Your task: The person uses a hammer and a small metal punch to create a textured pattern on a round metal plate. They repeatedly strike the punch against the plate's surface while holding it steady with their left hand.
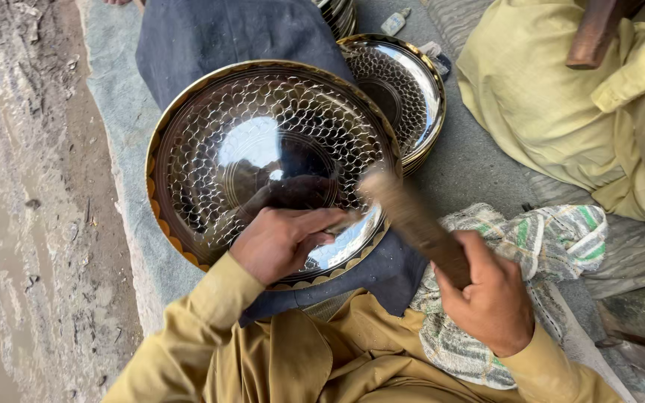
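A large round metal plate (263, 142) with a hammered scale pattern and a gold-coloured rim lies tilted on a dark blue cloth (218, 33) over my lap. My left hand (281, 240) rests on the plate's near edge, fingers curled around a small metal punch held against the surface. My right hand (490, 295) grips the wooden handle of a hammer (412, 216), whose blurred head is just above the left hand's fingertips.
A second patterned plate (404, 82) lies on a stack behind the first. A striped green and white rag (554, 239) lies at my right knee. Another person in yellow clothing (584, 104) sits at the right, holding a wooden tool. Bare dirt ground (31, 201) lies to the left.
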